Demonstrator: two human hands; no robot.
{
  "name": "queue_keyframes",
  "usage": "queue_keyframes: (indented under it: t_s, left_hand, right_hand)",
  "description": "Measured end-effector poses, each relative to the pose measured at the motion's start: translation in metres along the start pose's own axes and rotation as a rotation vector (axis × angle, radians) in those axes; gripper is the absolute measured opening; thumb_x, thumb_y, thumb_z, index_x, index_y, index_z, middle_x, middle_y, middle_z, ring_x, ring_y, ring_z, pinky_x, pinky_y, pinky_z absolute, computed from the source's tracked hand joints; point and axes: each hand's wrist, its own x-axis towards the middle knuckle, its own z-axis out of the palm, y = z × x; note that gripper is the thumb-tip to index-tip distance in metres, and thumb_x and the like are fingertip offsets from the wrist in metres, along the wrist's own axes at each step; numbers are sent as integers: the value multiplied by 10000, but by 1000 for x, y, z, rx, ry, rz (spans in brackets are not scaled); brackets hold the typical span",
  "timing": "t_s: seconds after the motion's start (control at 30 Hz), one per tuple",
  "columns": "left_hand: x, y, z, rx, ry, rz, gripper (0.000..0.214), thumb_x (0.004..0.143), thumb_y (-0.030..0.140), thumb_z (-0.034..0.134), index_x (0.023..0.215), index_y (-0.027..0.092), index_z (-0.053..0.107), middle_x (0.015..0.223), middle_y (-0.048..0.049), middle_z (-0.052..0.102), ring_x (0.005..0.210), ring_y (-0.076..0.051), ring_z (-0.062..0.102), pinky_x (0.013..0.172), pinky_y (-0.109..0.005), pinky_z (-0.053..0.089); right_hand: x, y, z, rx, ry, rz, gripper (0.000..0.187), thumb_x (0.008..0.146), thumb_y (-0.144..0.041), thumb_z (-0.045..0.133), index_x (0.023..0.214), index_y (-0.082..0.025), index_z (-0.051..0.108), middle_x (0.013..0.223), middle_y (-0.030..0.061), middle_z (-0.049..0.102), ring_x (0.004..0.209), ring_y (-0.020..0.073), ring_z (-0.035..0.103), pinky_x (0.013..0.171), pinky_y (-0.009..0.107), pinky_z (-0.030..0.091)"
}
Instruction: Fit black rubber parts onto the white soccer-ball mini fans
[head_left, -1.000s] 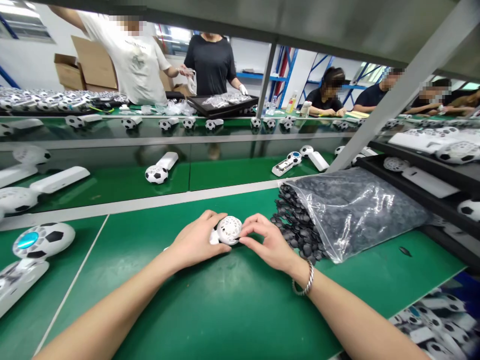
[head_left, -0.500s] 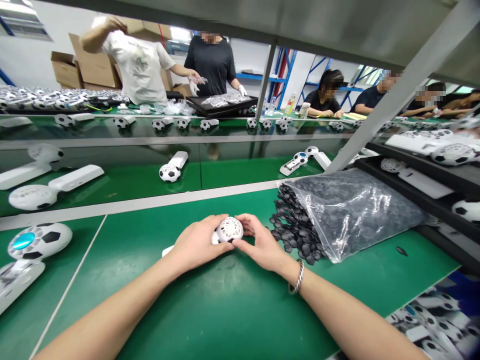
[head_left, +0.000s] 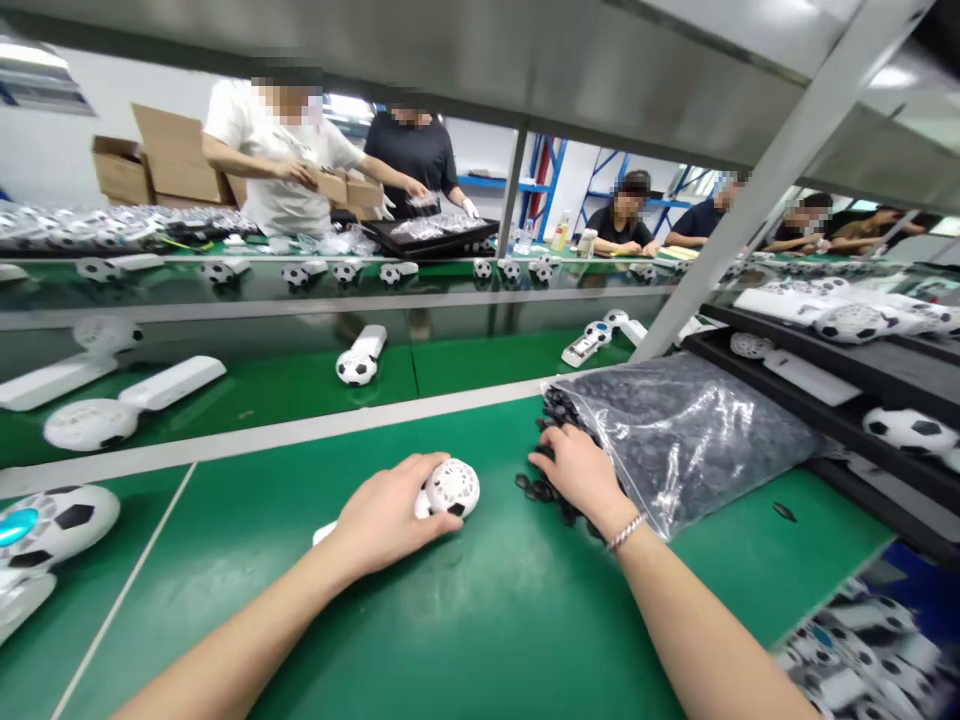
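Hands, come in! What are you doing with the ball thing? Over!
Left hand grips white ball-shaped fan on green mat. Right hand on black pieces at plastic bag mouth. Only stray pieces between hands. Over.

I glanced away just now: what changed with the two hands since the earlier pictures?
The right hand let go of the white fan and moved right, onto the loose black pieces spilling from the plastic bag; whether it grips one cannot be seen. The left hand still holds the fan on the green table; the bag lies unmoved.
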Motion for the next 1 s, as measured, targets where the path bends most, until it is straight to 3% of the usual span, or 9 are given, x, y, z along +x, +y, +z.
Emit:
queue_keyframes:
  t_s: [0.13,0.3,0.53,0.73,0.87,1.0]
  left_hand:
    - [-2,-3,-2,7,17,116,600,643,237,568,1219,294,407,1183,-2,533,1033,-241,508,865,-370,376]
    - [-2,-7,-2,63,92,225,657,631,28,418,1216,327,422,1056,-10,576,955,-206,493,843,-381,360]
    - [2,-10,5,34,161,210,702,629,-13,386,1219,365,420,1072,4,566,1006,-202,456,1008,-476,224]
    - [3,-13,7,35,86,273,723,617,-8,393,1220,390,402,1163,43,556,1098,-226,423,1041,-521,168]
    - [1,-12,6,22,80,233,741,619,-19,371,1234,394,392,1215,59,523,1175,-230,366,1055,-534,127]
    - [-1,-6,1,-46,2,200,753,565,124,582,1258,344,386,1257,8,474,1220,-291,304,1067,-548,51]
  right_hand:
    - [1,6,6,33,-97,-53,41,797,-215,531,813,-200,565,795,24,576,763,166,568,652,255,399]
    - [3,10,19,62,-82,-157,70,801,-179,491,785,-208,552,797,21,561,765,177,552,656,273,396]
    - [9,2,24,-22,61,-230,205,850,-154,397,711,-184,544,739,52,579,720,208,544,652,317,385]
    - [3,-11,16,182,18,-299,226,848,-134,384,805,-211,592,768,28,597,756,186,556,677,282,397]
    - [-4,-15,15,240,-26,-274,275,833,-104,362,901,-208,607,823,49,582,798,192,554,703,288,403]
    - [-8,-19,12,438,-53,-289,240,866,-153,330,878,-208,563,844,34,567,788,165,546,704,269,407]
